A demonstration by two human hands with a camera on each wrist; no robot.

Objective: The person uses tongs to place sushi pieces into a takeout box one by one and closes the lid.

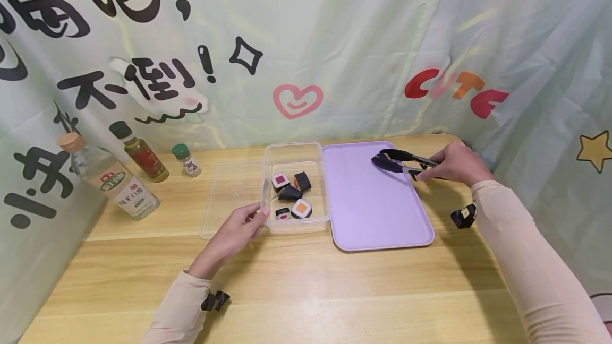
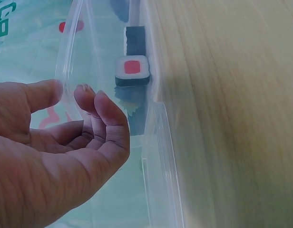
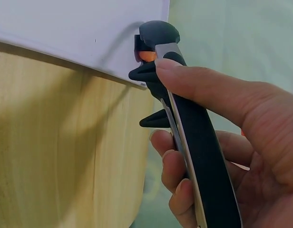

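My right hand (image 1: 456, 163) grips black-and-silver tongs (image 3: 196, 137) over the far right of the lilac tray (image 1: 377, 206). Between the tong heads is a small dark piece with orange filling (image 3: 147, 56), partly hidden. On the left, my left hand (image 1: 241, 227) pinches the near left wall of a clear plastic container (image 1: 294, 225) between thumb and fingers. Several sushi pieces lie inside it, among them a white one with an orange centre (image 1: 302, 208) and one with a red centre (image 2: 132, 67). The container stands against the tray's left edge.
A clear lid (image 1: 224, 195) lies left of the container. Farther left stand a large vinegar bottle (image 1: 117, 185), a dark-capped oil bottle (image 1: 143, 155) and a green-capped shaker (image 1: 186, 161). A printed curtain (image 1: 344, 41) hangs behind the wooden table (image 1: 296, 291).
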